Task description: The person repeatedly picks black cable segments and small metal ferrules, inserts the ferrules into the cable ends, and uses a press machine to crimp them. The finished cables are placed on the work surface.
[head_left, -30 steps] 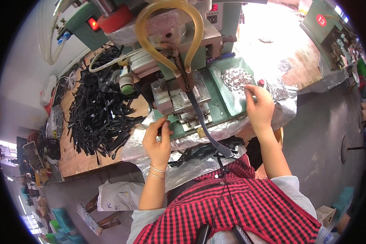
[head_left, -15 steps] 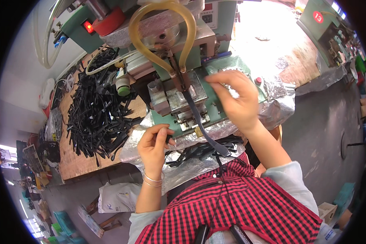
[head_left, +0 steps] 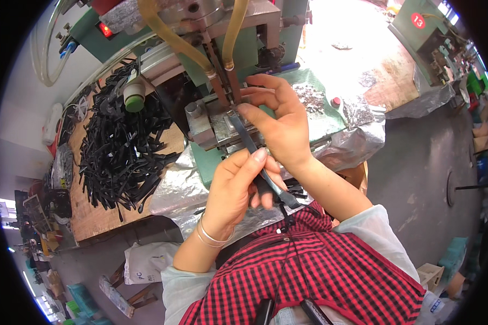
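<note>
One black temple-shaped strip (head_left: 245,135) slants out from the green bench press (head_left: 251,47). Left hand (head_left: 230,183): thumb and fingers pinched on the strip's near length. Right hand (head_left: 283,123): thumb and fingertips slightly parted at the strip's far end; whether these grip it cannot be determined.

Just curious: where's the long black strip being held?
The strip is at the head view's centre, in the bare left hand, below two brown metal prongs.
</note>
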`<state>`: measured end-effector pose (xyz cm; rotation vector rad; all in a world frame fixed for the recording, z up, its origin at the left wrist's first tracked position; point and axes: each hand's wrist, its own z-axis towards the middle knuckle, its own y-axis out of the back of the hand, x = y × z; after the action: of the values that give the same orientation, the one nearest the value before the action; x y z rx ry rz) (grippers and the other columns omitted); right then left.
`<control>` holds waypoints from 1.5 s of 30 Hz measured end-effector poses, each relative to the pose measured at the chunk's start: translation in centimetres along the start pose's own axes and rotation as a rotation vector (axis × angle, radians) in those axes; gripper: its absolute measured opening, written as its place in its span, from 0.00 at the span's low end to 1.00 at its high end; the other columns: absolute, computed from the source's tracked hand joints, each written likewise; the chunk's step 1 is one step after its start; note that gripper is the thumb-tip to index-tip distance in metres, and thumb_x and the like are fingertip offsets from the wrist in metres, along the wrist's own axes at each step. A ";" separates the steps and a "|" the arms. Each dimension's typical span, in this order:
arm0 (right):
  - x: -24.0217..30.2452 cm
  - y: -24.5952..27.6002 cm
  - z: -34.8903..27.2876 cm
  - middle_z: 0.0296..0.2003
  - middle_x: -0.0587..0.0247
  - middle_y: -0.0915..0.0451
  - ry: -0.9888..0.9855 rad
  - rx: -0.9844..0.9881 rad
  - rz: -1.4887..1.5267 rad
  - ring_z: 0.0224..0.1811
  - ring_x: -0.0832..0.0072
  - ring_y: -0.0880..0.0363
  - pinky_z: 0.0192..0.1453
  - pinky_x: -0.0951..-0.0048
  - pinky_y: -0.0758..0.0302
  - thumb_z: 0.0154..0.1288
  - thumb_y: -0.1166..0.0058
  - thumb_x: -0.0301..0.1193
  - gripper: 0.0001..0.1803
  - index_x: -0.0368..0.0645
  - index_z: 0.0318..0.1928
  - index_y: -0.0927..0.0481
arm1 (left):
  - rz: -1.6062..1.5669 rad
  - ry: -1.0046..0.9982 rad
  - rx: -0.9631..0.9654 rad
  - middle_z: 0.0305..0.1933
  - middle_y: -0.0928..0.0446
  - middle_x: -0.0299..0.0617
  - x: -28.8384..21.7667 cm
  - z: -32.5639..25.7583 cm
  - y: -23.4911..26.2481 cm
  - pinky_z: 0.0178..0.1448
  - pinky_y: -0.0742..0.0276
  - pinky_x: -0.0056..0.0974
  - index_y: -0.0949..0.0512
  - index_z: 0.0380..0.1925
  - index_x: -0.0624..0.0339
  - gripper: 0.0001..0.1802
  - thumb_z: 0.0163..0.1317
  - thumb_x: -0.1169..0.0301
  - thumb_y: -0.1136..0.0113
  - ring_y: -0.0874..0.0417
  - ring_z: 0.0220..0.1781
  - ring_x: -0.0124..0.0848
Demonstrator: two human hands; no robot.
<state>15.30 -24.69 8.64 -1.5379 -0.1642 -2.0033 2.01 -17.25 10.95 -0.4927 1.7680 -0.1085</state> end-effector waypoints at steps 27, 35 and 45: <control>4.2 0.8 -6.6 0.22 0.63 0.21 0.518 0.258 -0.630 0.23 0.65 0.21 0.25 0.66 0.29 0.54 0.28 0.25 0.08 0.40 0.33 0.15 | 0.767 -0.802 -0.384 0.40 0.26 0.38 -1.8 -4.2 1.6 0.36 0.28 0.27 0.11 0.45 0.62 0.15 0.56 0.81 0.27 0.24 0.35 0.23; 3.8 0.6 -6.9 0.22 0.65 0.21 0.580 0.237 -0.686 0.23 0.67 0.21 0.25 0.67 0.29 0.55 0.28 0.26 0.08 0.41 0.34 0.15 | 0.684 -0.782 -0.402 0.39 0.26 0.39 -1.4 -4.0 1.7 0.33 0.31 0.26 0.12 0.42 0.64 0.12 0.56 0.82 0.28 0.27 0.33 0.21; 3.4 0.4 -7.1 0.21 0.63 0.22 0.547 0.226 -0.646 0.21 0.67 0.22 0.24 0.66 0.30 0.54 0.28 0.24 0.07 0.40 0.32 0.15 | 0.616 -0.753 -0.411 0.38 0.25 0.38 -0.9 -3.5 1.9 0.33 0.33 0.26 0.13 0.39 0.64 0.09 0.56 0.81 0.29 0.27 0.33 0.21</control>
<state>9.05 -29.41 9.34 -0.7986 -0.7034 -2.7078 -1.68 -15.80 12.05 -0.2066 1.1161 0.7899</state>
